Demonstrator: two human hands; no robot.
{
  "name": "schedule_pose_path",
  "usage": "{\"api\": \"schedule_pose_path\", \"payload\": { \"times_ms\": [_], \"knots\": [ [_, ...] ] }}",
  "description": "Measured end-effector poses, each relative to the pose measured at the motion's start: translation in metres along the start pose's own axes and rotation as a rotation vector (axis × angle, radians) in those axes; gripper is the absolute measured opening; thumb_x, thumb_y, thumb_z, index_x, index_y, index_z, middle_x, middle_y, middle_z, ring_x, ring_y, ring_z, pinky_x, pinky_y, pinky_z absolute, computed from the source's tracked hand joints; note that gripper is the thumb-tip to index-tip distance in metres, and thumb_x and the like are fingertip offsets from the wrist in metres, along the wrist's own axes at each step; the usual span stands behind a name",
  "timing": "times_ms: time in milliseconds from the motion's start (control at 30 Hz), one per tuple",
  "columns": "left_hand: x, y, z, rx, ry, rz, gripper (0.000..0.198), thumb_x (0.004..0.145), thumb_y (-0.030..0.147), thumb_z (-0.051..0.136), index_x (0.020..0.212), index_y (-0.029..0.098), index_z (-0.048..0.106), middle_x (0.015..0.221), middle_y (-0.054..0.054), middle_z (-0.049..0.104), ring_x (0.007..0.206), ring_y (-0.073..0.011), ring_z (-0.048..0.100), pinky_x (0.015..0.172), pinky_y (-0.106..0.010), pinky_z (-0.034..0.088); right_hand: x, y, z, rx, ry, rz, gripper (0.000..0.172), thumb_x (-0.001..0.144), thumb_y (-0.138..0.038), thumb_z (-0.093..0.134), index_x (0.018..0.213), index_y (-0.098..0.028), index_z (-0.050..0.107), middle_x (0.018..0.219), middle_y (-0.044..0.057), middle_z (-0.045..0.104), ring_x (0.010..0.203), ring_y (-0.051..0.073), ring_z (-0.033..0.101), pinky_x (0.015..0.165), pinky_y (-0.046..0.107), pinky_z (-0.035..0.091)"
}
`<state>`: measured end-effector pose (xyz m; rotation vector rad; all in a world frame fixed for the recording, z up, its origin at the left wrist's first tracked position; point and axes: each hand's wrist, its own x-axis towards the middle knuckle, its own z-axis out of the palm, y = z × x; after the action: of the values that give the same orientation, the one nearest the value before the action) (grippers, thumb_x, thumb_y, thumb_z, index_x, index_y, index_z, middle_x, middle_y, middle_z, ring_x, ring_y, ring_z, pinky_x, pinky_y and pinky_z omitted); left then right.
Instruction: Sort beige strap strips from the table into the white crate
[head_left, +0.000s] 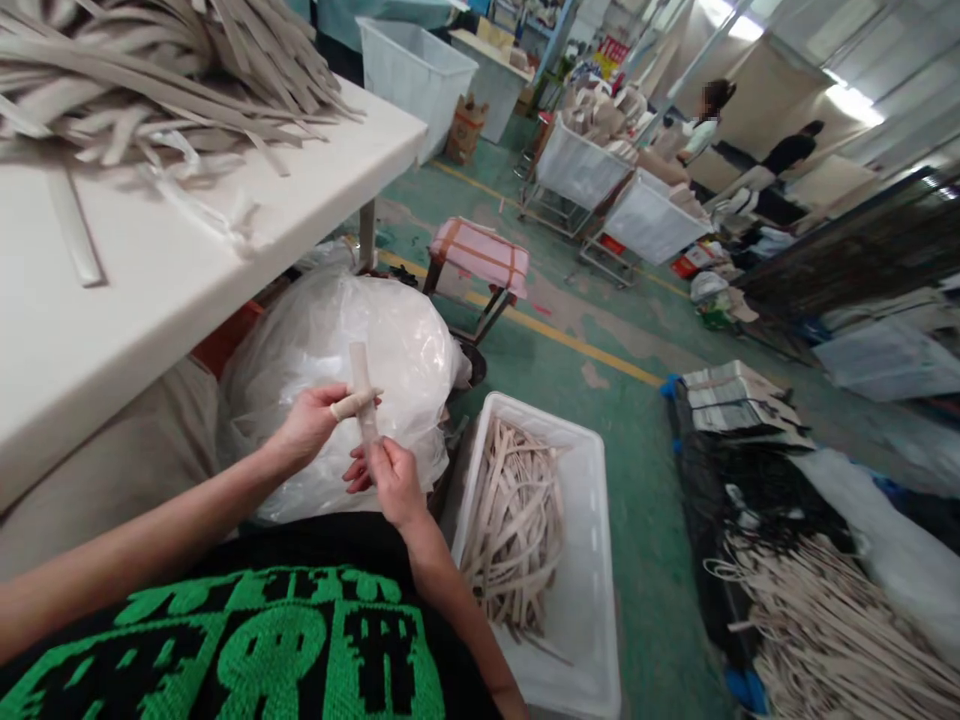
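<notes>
Fingers of the left hand (309, 420) and right hand (398, 482) grip a pale strip (360, 366), upper end toward twelve o'clock, over the plastic bag (411, 335); an even, light pinch should keep it flat.

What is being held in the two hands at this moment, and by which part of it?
A pale, narrow strip: the left hand pinches it around its middle, and the right hand holds it near its lower end.

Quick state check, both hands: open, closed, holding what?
Left hand: closed, pinching the strip partway along.
Right hand: closed, holding the strip's near end.
</notes>
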<state>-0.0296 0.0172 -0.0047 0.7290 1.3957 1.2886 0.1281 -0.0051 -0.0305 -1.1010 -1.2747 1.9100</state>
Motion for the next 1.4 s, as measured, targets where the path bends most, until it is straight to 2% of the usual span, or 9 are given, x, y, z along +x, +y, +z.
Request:
{"api": "schedule_pose_path", "payload": {
  "times_ms": [133,300,500,600,733,833,1000,1200,1400],
  "knots": [
    [-0.001,-0.005,0.011,-0.055,-0.033,-0.051,0.038,0.063,0.050,0.084,0.074,0.014,0.076,0.065,-0.003,0.070,0.062,-0.0160,0.058,0.065,-0.029,0.045,0.003,-0.001,-0.002,-0.072,0.093,-0.045,0.062,0.085,-0.077,0.052,0.083,-0.017,0.062,0.058,0.001,0.065,0.045,0.013,0.060,0.046,0.024,0.048],
    [-0.003,-0.010,0.019,-0.149,-0.155,-0.128,0.044,0.067,0.057,0.079,0.074,0.015,0.070,0.044,0.006,0.047,0.042,-0.0111,0.042,0.048,-0.027,0.032,0.017,-0.007,-0.008,-0.160,0.094,-0.088,0.056,0.089,-0.071,0.054,0.085,-0.015,0.065,0.059,0.002,0.066,0.049,0.014,0.062,0.051,0.027,0.051],
    [0.008,-0.021,0.001,-0.142,-0.097,-0.119,0.051,0.065,0.064,0.079,0.072,0.014,0.068,0.045,0.006,0.047,0.043,-0.0098,0.039,0.047,-0.026,0.028,0.039,0.008,-0.009,-0.198,0.022,-0.022,0.056,0.089,-0.069,0.056,0.090,-0.014,0.065,0.064,0.003,0.068,0.051,0.016,0.063,0.054,0.028,0.051],
    [0.009,-0.023,-0.006,-0.158,-0.048,-0.107,0.052,0.062,0.063,0.082,0.072,0.013,0.069,0.049,0.005,0.050,0.046,-0.0098,0.040,0.049,-0.026,0.030,0.047,0.014,-0.007,-0.197,-0.013,0.012,0.053,0.089,-0.066,0.057,0.093,-0.013,0.064,0.066,0.004,0.068,0.052,0.017,0.063,0.056,0.029,0.051],
    [0.010,-0.020,-0.020,-0.195,0.032,-0.094,0.051,0.061,0.062,0.081,0.070,0.013,0.070,0.053,0.005,0.052,0.050,-0.0105,0.041,0.053,-0.027,0.032,0.053,0.012,-0.004,-0.239,-0.077,0.038,0.054,0.089,-0.065,0.057,0.098,-0.013,0.066,0.071,0.007,0.071,0.055,0.019,0.065,0.058,0.032,0.052],
    [0.008,-0.018,-0.033,-0.196,0.147,-0.084,0.050,0.062,0.061,0.080,0.070,0.012,0.073,0.058,0.003,0.056,0.056,-0.0123,0.044,0.058,-0.028,0.033,0.054,0.008,0.001,-0.301,-0.131,0.052,0.053,0.091,-0.064,0.056,0.102,-0.013,0.068,0.076,0.011,0.073,0.059,0.022,0.068,0.061,0.035,0.054],
    [0.003,-0.016,-0.051,-0.223,0.216,-0.075,0.046,0.066,0.057,0.077,0.074,0.011,0.077,0.058,0.002,0.057,0.061,-0.0136,0.046,0.062,-0.028,0.034,0.055,0.004,0.017,-0.398,-0.149,0.039,0.052,0.092,-0.064,0.054,0.095,-0.015,0.070,0.068,0.010,0.071,0.056,0.024,0.067,0.059,0.037,0.054],
    [0.002,-0.011,-0.056,-0.339,0.155,-0.094,0.040,0.065,0.052,0.080,0.071,0.013,0.072,0.049,0.005,0.050,0.046,-0.0092,0.038,0.050,-0.026,0.030,0.063,-0.001,0.037,-0.434,-0.114,-0.034,0.056,0.091,-0.067,0.053,0.093,-0.013,0.067,0.065,0.007,0.071,0.055,0.020,0.066,0.060,0.033,0.054],
    [-0.010,-0.006,-0.051,-0.370,-0.086,-0.067,0.046,0.077,0.059,0.071,0.061,0.018,0.060,0.037,0.006,0.042,0.031,-0.0108,0.038,0.040,-0.025,0.027,0.059,-0.018,0.047,-0.398,-0.073,-0.085,0.057,0.090,-0.070,0.053,0.089,-0.014,0.065,0.064,0.004,0.070,0.056,0.018,0.066,0.059,0.030,0.053]
  ]
}}
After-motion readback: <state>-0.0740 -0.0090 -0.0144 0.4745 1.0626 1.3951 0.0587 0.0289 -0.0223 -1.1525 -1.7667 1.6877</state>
